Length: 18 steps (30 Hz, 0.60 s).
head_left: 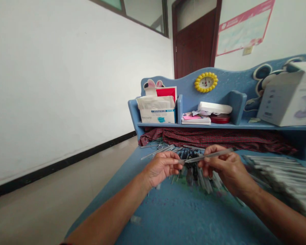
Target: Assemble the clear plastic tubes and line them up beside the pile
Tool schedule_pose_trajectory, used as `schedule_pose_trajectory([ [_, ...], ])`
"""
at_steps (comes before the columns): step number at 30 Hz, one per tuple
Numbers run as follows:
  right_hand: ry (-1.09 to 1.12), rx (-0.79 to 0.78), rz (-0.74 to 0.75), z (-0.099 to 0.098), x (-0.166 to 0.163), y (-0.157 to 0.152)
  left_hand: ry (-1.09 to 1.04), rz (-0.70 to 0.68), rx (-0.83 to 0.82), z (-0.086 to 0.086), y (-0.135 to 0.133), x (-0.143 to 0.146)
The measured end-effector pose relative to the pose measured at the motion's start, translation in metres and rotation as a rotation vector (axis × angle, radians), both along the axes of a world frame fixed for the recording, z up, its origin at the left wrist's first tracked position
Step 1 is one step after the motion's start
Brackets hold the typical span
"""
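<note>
Nearest to us is a bare stretch of the blue counter (183, 217), with both forearms reaching in over it from the near edge. Just beyond, our left hand (162, 169) and right hand (225, 170) meet over the middle of the counter, and each grip is clenched on the same slender clear stick (209, 155). The left pinches its left tip between thumb and fingertips. The right holds it further along, so the stick slants up and to the right past the knuckles. It is held just above a loose heap of similar sticks (192, 172) (some dark, though blur keeps us from telling what they are). To the right lies a neater stack of pale sticks (285, 177), well apart from the hands. Farther off, a red plaid cloth (219, 137) is bunched under the shelf (244, 126), which carries a box of masks (158, 115), some papers (196, 119), a red tin (220, 119) and a white carton (288, 98). A yellow clock (206, 82) sits on the backboard, and a dark door (195, 44) stands behind.
</note>
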State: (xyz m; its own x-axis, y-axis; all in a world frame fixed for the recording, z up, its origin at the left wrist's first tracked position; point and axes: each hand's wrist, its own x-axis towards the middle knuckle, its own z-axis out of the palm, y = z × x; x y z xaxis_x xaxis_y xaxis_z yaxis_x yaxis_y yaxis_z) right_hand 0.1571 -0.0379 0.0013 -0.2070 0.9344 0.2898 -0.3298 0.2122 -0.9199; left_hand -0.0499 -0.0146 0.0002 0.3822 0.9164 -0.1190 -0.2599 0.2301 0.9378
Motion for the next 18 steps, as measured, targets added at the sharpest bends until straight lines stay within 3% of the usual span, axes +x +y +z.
schedule_pose_trajectory([
  [12,-0.040,-0.011,-0.013,-0.0044,-0.0048,-0.0025,-0.039,-0.048,-0.017,-0.0040,-0.0035,0.0035],
  [18,-0.059,0.000,-0.008,-0.0055,-0.0046,-0.0032,0.078,-0.159,-0.026,-0.0060,-0.0064,0.0048],
])
